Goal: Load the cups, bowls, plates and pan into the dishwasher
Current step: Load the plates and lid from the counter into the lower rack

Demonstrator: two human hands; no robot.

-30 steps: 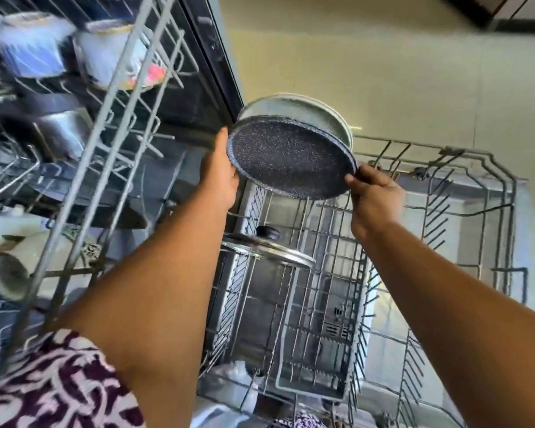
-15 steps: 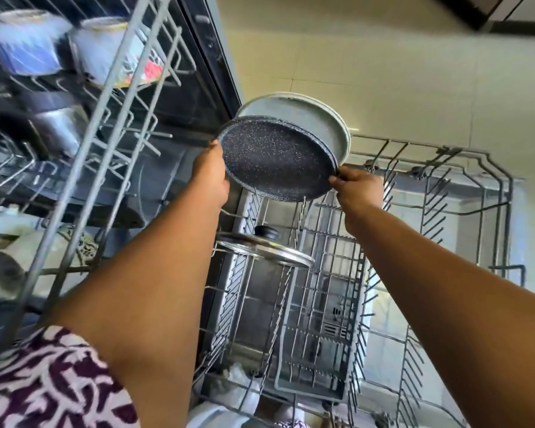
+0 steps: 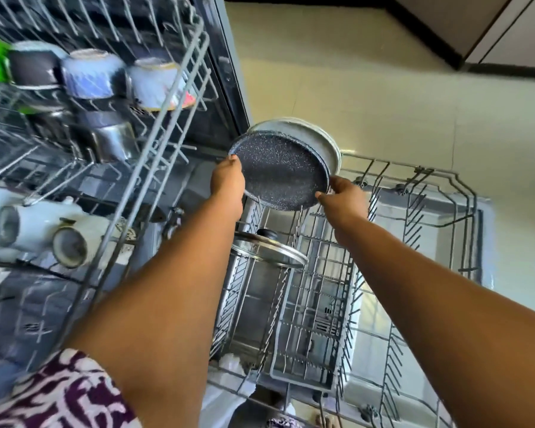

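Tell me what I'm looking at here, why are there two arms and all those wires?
The camera sits on a person's head, looking down, so the arms are their own. The wires are dishwasher racks. The left hand and the right hand hold a dark speckled plate by its edges over the lower rack. A pale plate stands just behind it. A glass lid already sits in that rack. The upper rack on the left holds cups.
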